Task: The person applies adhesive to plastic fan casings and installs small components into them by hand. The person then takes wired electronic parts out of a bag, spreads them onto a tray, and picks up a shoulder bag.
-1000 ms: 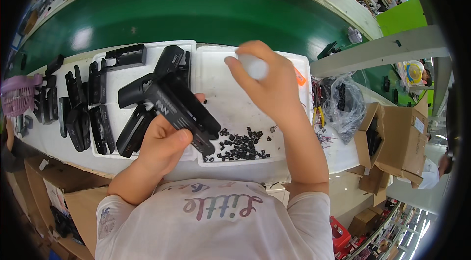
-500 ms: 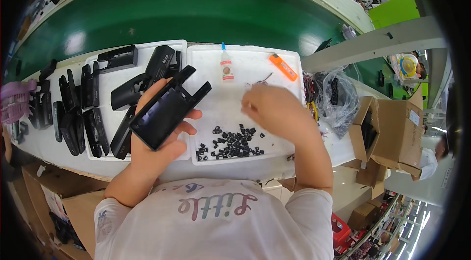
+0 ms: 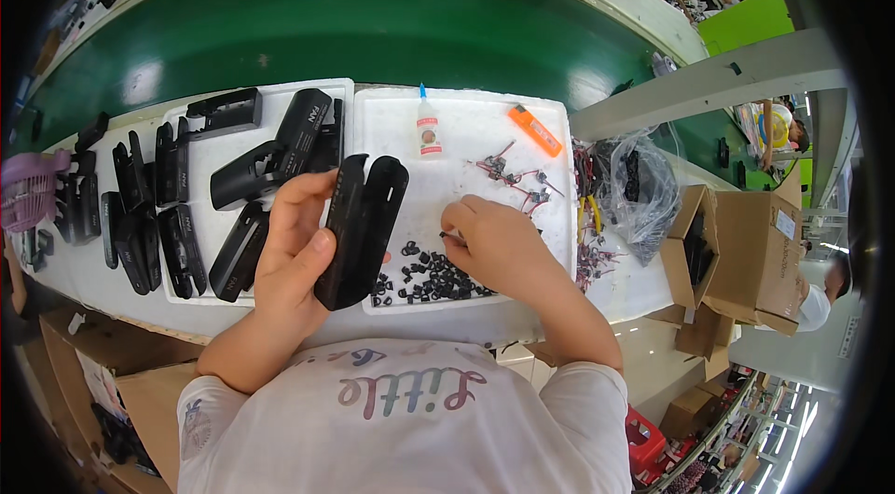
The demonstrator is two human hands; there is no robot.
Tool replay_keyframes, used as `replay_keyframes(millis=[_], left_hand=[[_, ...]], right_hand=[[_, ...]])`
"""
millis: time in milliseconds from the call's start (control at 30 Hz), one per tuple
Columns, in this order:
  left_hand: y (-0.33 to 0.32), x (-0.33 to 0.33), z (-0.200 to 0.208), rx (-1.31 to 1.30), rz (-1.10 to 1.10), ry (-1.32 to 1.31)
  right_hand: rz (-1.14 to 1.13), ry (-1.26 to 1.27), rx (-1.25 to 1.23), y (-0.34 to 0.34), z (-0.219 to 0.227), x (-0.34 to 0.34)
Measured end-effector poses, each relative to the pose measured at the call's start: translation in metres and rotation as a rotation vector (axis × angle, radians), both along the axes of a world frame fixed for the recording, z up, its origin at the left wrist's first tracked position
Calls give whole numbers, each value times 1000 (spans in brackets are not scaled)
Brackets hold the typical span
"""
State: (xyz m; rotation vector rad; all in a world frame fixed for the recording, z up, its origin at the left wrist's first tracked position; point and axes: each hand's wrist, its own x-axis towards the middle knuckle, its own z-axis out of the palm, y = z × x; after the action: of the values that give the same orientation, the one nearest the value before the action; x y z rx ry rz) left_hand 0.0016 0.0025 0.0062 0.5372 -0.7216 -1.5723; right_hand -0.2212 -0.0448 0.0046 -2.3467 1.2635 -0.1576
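Gripping the black housing (image 3: 359, 228) upright over the white tray (image 3: 485, 121) so its open side faces up, the left hand (image 3: 294, 256) steadies it while the right hand (image 3: 499, 247), fingers curled shut, pinches a small black part (image 3: 447, 235) above the loose pile (image 3: 429, 275) just right of it.

A white workbench (image 3: 112, 284) is running across the middle of the frame, edging a green conveyor belt (image 3: 373, 23) above it; two white foam trays are sitting side by side on it; the left tray (image 3: 270, 101) is carrying black plastic housings (image 3: 303, 126); the right tray (image 3: 485, 121) is bearing a small glue bottle (image 3: 427, 126), an orange knife (image 3: 535, 130), wired parts (image 3: 517, 179) and a heap of small black pieces (image 3: 438, 278); more black housings (image 3: 140, 205) are lying at the left; a clear plastic bag (image 3: 639, 191) is resting at the right.
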Motion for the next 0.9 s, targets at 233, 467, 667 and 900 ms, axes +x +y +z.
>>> replay_keyframes(millis=[233, 467, 667, 900], left_hand=[[-3, -2, 5, 234, -194, 68], [3, -9, 1, 239, -330, 99], [2, -12, 3, 203, -360, 36], [0, -8, 3, 259, -346, 142]], right_hand=[[-42, -179, -84, -4, -1, 6], [-145, -383, -147, -5, 19, 22], [-154, -444, -198, -4, 13, 31], [-50, -510, -268, -4, 20, 24]])
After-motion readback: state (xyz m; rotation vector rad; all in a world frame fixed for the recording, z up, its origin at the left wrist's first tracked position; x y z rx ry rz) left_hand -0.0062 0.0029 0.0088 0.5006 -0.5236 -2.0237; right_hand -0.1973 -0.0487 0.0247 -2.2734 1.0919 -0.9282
